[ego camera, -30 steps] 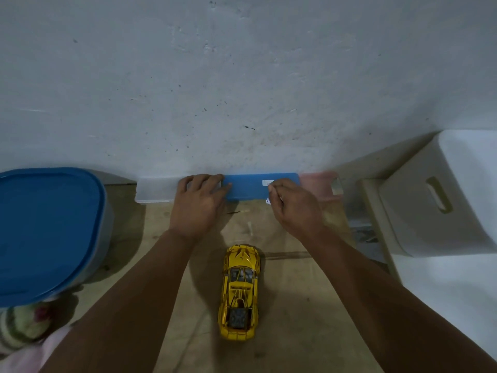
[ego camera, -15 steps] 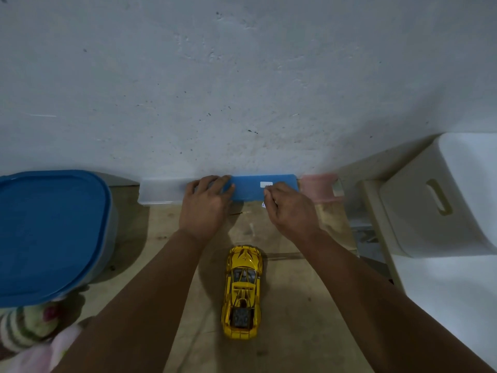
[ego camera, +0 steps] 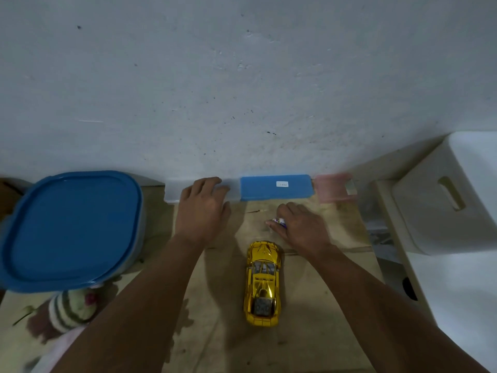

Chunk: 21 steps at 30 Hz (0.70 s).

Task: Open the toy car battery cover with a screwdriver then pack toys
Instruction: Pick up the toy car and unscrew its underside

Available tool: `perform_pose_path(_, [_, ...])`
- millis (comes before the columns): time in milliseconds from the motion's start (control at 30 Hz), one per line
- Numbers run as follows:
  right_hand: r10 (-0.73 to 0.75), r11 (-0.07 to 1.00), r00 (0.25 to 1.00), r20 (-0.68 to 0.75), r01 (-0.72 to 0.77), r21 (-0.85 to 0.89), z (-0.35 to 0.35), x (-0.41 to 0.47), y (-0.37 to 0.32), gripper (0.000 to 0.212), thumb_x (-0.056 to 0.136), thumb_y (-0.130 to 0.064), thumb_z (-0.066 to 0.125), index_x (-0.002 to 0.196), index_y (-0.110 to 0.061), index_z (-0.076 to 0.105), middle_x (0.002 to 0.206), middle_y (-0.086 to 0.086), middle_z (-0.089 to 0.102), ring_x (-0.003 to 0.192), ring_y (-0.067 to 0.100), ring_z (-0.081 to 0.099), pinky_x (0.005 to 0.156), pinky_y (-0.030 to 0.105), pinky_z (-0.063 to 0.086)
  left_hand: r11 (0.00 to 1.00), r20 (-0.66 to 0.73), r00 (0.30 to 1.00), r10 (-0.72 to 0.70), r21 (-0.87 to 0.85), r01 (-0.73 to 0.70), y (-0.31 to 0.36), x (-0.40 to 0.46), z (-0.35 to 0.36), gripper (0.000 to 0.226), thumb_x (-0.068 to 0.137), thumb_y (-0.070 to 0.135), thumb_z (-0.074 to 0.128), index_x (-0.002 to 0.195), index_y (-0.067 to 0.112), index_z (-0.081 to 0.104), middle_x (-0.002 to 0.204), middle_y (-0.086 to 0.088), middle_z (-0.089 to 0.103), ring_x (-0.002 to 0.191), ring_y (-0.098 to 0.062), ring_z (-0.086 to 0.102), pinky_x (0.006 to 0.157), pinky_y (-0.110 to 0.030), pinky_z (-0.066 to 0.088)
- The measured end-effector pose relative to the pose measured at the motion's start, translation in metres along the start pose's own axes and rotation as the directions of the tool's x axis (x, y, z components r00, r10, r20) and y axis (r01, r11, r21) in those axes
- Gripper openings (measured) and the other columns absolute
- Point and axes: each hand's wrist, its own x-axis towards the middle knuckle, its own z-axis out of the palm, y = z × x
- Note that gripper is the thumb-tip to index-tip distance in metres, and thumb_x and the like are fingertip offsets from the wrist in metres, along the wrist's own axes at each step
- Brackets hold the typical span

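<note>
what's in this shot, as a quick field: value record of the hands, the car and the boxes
left hand: rests on the clear case by the wall
right hand: pinches a small multicoloured item, too blurred to identify
car: yellow, upright on the board, untouched
blue case: against the wall, lid on
tub: far left, blue lid on
plush toy: below the tub

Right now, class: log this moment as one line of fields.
left hand: rests on clear plastic case | right hand: holds small white object | shiny yellow toy car: upright, untouched
</note>
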Motion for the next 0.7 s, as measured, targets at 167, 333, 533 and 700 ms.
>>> perform_pose_path(167, [0.016,0.999,1.000,-0.016,-0.017,-0.033,-0.004,-0.007,-0.006,0.031,0.094,-0.052,0.055,0.104,-0.024,0.063,0.099,-0.002,0.059,0.091,0.023,0.055,0.072,0.038,0.045,0.998,0.026,0.997,-0.070,0.011,0.070,-0.014,-0.021,-0.004,0.040,0.090,0.023,0.074,0.128,0.012,0.070,0.137,-0.014,0.064,0.129,-0.037,0.057,0.101,-0.057,0.049])
perform_pose_path(333, [0.011,1.000,1.000,-0.026,-0.011,0.025,-0.026,-0.004,-0.015,0.035,0.095,-0.048,0.051,0.117,-0.024,0.063,0.109,-0.003,0.062,0.100,0.022,0.056,0.079,0.039,0.046,0.983,0.045,0.983,-0.177,-0.037,0.179,-0.019,-0.035,-0.011,0.058,0.086,0.022,0.076,0.140,0.012,0.060,0.146,-0.016,0.055,0.137,-0.039,0.047,0.105,-0.059,0.049])
perform_pose_path(533, [-0.081,0.992,0.995,-0.060,0.086,0.092,-0.048,0.030,-0.050,0.035,0.098,-0.046,0.046,0.117,-0.022,0.064,0.112,-0.002,0.061,0.102,0.022,0.055,0.084,0.042,0.045,0.915,0.124,0.923,-0.363,-0.138,0.379,-0.024,-0.039,-0.008,0.074,0.097,0.025,0.069,0.160,0.019,0.031,0.167,-0.015,0.027,0.155,-0.039,0.020,0.118,-0.058,0.039])
perform_pose_path(700, [-0.192,0.968,0.981,0.016,0.186,0.170,-0.039,0.072,-0.098,0.034,0.097,-0.036,0.052,0.124,-0.020,0.064,0.125,0.001,0.062,0.115,0.024,0.056,0.092,0.045,0.045,0.796,0.179,0.843,-0.508,-0.276,0.538,-0.032,-0.034,-0.001,0.073,0.103,0.024,0.059,0.163,0.022,0.019,0.170,-0.013,0.017,0.153,-0.041,0.021,0.114,-0.061,0.041])
